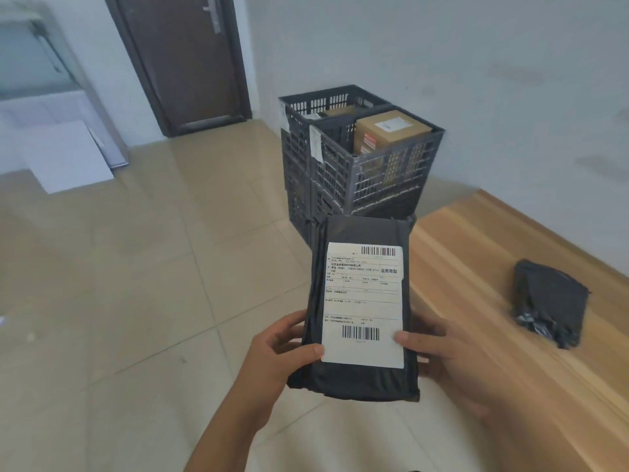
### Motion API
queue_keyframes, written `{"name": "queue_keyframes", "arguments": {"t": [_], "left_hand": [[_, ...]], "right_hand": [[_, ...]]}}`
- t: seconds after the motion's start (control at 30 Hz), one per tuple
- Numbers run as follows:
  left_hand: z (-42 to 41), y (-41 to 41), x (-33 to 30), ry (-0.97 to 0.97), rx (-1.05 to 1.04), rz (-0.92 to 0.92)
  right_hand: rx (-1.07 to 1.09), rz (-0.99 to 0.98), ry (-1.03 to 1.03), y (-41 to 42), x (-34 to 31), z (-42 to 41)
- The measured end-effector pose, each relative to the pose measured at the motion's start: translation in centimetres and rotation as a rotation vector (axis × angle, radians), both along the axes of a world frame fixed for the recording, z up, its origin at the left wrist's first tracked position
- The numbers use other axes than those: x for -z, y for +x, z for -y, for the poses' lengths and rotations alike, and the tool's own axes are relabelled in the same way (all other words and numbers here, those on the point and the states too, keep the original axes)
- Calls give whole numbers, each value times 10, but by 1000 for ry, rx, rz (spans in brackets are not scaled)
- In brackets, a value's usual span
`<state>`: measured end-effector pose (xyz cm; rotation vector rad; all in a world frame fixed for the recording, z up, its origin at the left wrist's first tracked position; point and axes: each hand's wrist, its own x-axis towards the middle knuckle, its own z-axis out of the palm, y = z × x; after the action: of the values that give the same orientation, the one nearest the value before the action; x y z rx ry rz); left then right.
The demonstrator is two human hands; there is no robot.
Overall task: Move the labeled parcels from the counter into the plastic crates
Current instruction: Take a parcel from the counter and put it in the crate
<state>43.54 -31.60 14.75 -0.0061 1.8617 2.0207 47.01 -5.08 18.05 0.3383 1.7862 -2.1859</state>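
Parcel up in both our hands, a dark grey poly mailer held out over the tiled floor, its far end just short of the stacked crates and its white shipping label facing up at us, barcodes at the top and bottom. Our left hand grips the left edge of the parcel: the thumb lies flat across the lower left corner of the label, and the fingers curl round the side and go under the mailer, where we lose sight of them. Our right hand grips the right edge the same way, thumb tip pressed on the lower right of the label, the rest of the fingers tucked beneath the bag and hidden. Both hands are closed firmly on it, neither one spread wide.

Beyond the parcel stand the dark slotted plastic crates, against the white wall. In the upper crate nearest the parcel a brown cardboard box sits with a small label on top; behind it we see another brown box in the rear crate. Right of the parcel runs the wooden counter, and on it, well apart from our hands, lies a second dark mailer, crumpled. Far left of the crates, a brown door.
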Motion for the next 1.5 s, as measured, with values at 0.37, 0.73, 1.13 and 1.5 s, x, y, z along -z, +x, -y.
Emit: {"name": "queue_keyframes", "arguments": {"t": [0.37,0.73,1.13,1.5], "left_hand": [[46,-91,22,-11,-105,59],[74,-301,-1,-98,-107,84],[109,-498,21,-80,-56,234],[123,-710,36,-49,390,284]], "right_hand": [[-82,102,-11,-126,29,42],[-106,110,-101,-354,44,63],[-119,216,-72,-520,63,104],[278,287,-29,-625,40,144]]}}
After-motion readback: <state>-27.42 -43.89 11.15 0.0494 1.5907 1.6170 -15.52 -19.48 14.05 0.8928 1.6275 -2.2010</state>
